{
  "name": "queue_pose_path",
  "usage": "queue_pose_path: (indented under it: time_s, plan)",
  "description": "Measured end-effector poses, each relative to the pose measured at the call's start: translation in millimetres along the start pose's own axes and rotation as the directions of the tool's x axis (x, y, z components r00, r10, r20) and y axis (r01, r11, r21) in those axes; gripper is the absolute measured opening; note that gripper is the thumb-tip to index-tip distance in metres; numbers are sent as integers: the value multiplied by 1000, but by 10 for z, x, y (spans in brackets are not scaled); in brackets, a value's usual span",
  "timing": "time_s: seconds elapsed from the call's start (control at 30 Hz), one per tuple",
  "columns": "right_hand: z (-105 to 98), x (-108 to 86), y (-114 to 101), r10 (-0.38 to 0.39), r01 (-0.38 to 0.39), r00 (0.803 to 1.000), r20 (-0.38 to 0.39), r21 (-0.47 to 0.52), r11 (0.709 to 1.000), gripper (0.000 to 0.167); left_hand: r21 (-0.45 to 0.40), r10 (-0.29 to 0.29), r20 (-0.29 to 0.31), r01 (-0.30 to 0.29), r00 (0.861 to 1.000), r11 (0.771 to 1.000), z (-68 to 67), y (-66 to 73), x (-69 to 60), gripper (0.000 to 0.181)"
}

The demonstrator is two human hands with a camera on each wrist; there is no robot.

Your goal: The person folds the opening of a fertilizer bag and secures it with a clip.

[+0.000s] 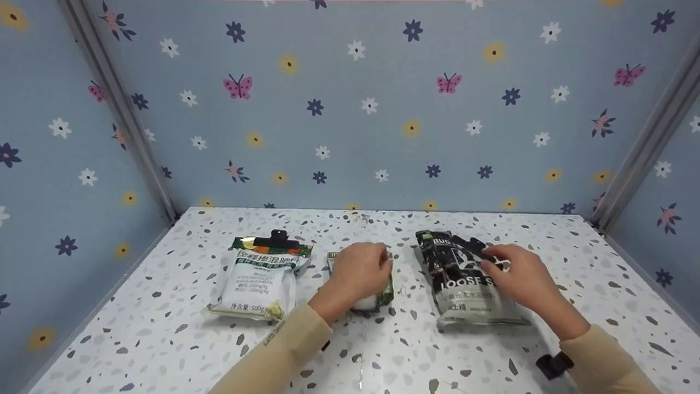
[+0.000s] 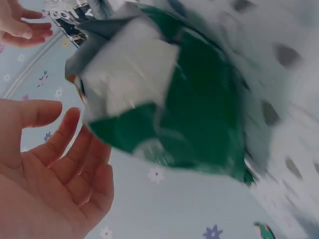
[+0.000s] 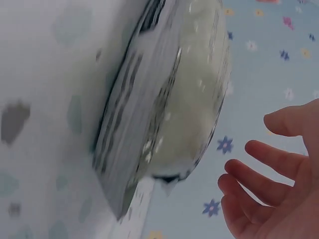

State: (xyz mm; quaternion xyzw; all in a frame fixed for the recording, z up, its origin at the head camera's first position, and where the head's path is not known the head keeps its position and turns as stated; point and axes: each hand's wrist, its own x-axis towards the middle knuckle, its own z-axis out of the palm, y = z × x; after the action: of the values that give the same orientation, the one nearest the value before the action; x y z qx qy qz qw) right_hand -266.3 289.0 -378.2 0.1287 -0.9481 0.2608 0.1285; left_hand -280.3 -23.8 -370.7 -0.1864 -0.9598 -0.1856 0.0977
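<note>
Over the middle green-and-white bag [image 1: 367,303] hovers my left hand [image 1: 358,273], hiding much of it. The left wrist view shows this hand [image 2: 65,174] with loosely bent fingers, holding nothing, beside the bag's green face [image 2: 204,109]. My right hand [image 1: 519,273] is at the right side of a black-and-grey bag [image 1: 470,301] lettered "LOOSE S…", near the black clip [image 1: 474,247] on its top edge. In the right wrist view the thumb and fingers of the right hand [image 3: 274,174] are spread apart, with a gap to the bag [image 3: 184,109].
A white bag [image 1: 257,284] with Chinese print lies at the left, with a black clip [image 1: 278,239] on its top. The speckled tabletop [image 1: 164,350] meets a blue flowered back wall [image 1: 350,109]. Side panels with metal posts [image 1: 117,104] stand left and right.
</note>
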Motion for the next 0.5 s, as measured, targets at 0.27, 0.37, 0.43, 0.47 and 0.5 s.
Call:
queue_pose_path:
  time_s: [0.27,0.37,0.43,0.47,0.5]
  plan:
    - [150,-111,-241,-84,83,996,-19,-48,995,44,133,35,-41,-30,999,991,-35,-216,-304,42]
    - [194,-158,-334,-83,83,997,-4,-87,993,58,146,11,-9,-9,1000,989,-27,-240,-396,55]
    - [231,-183,-393,-88,89,996,7,-124,988,69,150,-17,14,15,1000,989,-31,-245,-452,62]
    - [251,-194,-420,-93,93,996,12,-142,985,73,158,-29,25,25,999,987,-33,-248,-478,66]
    - [272,-204,-445,-95,96,995,15,-160,982,76,164,-40,34,34,999,986,-33,-251,-500,69]
